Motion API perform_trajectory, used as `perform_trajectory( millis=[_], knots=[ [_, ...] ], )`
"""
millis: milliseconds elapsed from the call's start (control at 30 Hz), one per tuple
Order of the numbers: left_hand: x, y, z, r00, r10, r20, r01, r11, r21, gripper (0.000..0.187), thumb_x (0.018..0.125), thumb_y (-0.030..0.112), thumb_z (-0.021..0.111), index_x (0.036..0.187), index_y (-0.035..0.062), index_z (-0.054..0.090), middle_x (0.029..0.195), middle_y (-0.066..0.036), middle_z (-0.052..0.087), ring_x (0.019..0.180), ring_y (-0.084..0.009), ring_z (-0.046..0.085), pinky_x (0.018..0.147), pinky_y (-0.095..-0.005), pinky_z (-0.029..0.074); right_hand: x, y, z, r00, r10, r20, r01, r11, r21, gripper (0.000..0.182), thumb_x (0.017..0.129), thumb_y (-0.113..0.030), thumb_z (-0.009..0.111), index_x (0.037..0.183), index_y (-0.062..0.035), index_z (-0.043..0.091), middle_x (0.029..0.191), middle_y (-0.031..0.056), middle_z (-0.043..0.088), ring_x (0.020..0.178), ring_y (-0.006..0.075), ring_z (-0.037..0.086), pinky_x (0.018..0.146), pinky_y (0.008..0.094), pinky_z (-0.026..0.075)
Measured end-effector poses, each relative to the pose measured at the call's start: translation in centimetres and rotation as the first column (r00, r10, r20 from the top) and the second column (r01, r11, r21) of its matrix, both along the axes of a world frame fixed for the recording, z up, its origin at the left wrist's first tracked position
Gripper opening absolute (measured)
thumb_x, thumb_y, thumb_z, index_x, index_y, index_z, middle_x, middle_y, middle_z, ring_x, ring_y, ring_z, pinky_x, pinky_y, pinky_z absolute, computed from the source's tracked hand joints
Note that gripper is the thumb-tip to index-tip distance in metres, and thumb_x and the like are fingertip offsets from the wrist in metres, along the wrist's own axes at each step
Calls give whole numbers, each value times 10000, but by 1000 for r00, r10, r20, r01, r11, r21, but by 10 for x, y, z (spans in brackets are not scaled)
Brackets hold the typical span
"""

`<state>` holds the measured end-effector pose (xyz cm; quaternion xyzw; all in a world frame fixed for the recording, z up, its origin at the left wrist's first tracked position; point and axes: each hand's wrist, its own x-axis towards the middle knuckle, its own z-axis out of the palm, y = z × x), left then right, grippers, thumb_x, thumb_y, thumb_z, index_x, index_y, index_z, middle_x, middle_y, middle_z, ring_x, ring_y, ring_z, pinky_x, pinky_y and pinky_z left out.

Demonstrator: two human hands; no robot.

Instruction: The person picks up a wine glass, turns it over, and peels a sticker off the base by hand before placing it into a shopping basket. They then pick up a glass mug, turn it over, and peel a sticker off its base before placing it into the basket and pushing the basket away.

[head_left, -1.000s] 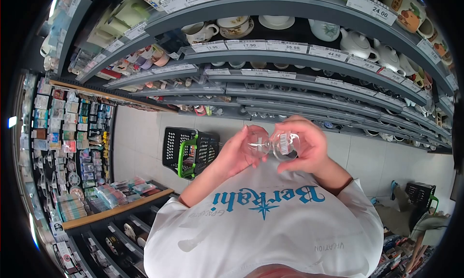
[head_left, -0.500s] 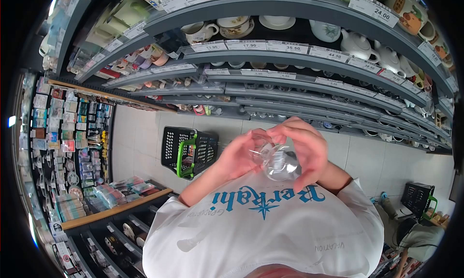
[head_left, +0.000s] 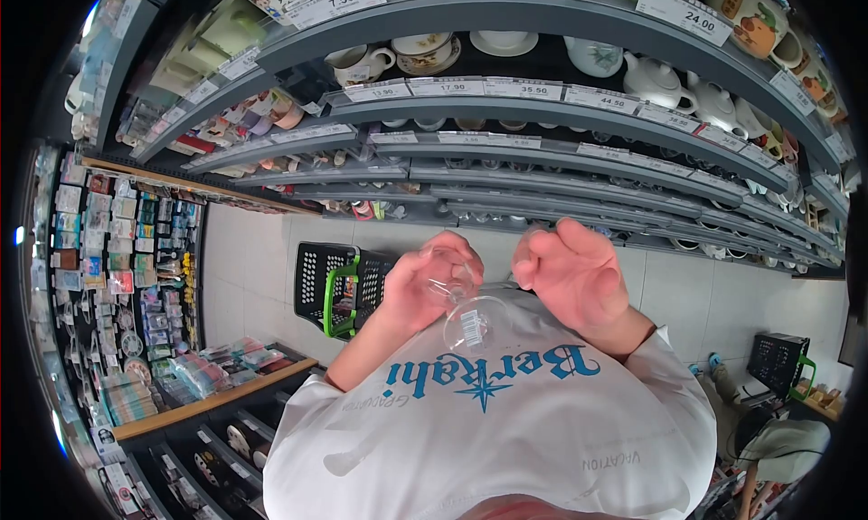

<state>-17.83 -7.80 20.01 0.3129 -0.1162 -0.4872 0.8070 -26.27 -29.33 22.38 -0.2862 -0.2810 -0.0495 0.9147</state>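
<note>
A clear stemmed glass (head_left: 474, 328) is in front of my chest, with a barcode sticker on its round foot. My left hand (head_left: 427, 280) is wrapped around its bowl, and the foot tilts toward my shirt. To the right, my right hand (head_left: 577, 280) is apart from the glass, palm turned up and fingers loosely curled, with nothing in it.
Ahead, shelves (head_left: 533, 113) carry cups, a white teapot (head_left: 658, 84) and price tags. A black basket with a green handle (head_left: 333, 294) stands on the floor at left. Packaged goods (head_left: 127, 240) hang beyond it. Another person (head_left: 782, 448) is at lower right, near a second dark basket (head_left: 776, 364).
My right hand has come off the glass and opened to the right. My left hand has moved slightly left with the glass, whose foot now faces up toward me.
</note>
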Motion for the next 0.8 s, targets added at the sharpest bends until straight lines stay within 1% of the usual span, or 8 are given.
perform_trajectory(
  millis=[133,333,400,433,500,533,600,800],
  knots=[
    [0,1,-1,1000,17,22,-17,1000,-17,405,924,387,455,1107,32,523,995,-205,611,745,-223,604,494,-285,456,2,2,-2,998,40,43,-40,999,12,622,941,-485,543,1464,-184,393,1432,27,497,1095,213,490,833,348,396],
    [-3,5,12,965,100,243,-114,993,42,411,946,382,459,1147,25,503,1037,-210,602,773,-208,593,502,-299,477,1,6,-4,997,65,37,-72,976,205,699,924,-438,602,1447,-31,380,1440,179,455,1211,286,505,958,374,385],
    [-12,3,21,901,244,360,-316,936,157,444,963,392,488,1225,35,448,1146,-208,558,866,-205,585,612,-299,508,5,0,8,956,-245,160,280,924,-260,702,855,-349,711,1401,-4,437,1385,202,497,1195,285,508,919,362,415],
    [-14,1,23,900,246,360,-318,935,156,444,963,392,488,1225,35,448,1146,-208,558,866,-205,585,612,-299,508,5,2,11,957,-242,160,278,924,-261,702,855,-349,711,1401,-4,437,1385,202,497,1195,285,508,919,362,415],
    [-18,-1,26,863,247,441,-323,940,106,459,967,350,538,1287,55,390,1256,-189,491,983,-212,570,762,-330,522,4,11,16,730,-582,359,681,578,-450,623,760,-175,773,1297,23,530,1210,190,583,1031,242,575,790,317,466],
    [-19,-2,25,863,249,439,-325,940,106,459,967,350,538,1287,55,390,1256,-189,491,983,-212,570,762,-330,522,2,10,17,732,-580,358,679,579,-451,623,760,-175,773,1297,23,530,1210,190,583,1031,242,575,790,317,466],
    [-22,-3,22,872,158,463,-230,968,103,454,958,283,571,1305,70,371,1300,-170,461,1034,-227,567,858,-371,510,-2,5,18,600,-659,454,759,289,-583,487,726,-21,731,1193,33,605,956,120,604,801,171,563,637,264,445],
    [-9,3,32,811,-24,585,-80,985,151,344,906,148,587,1210,-4,531,1181,-142,576,1050,-253,607,878,-371,493,-2,-5,17,723,-636,269,622,431,-654,395,792,2,648,1183,53,631,727,33,508,662,115,450,573,248,347]
  ],
)
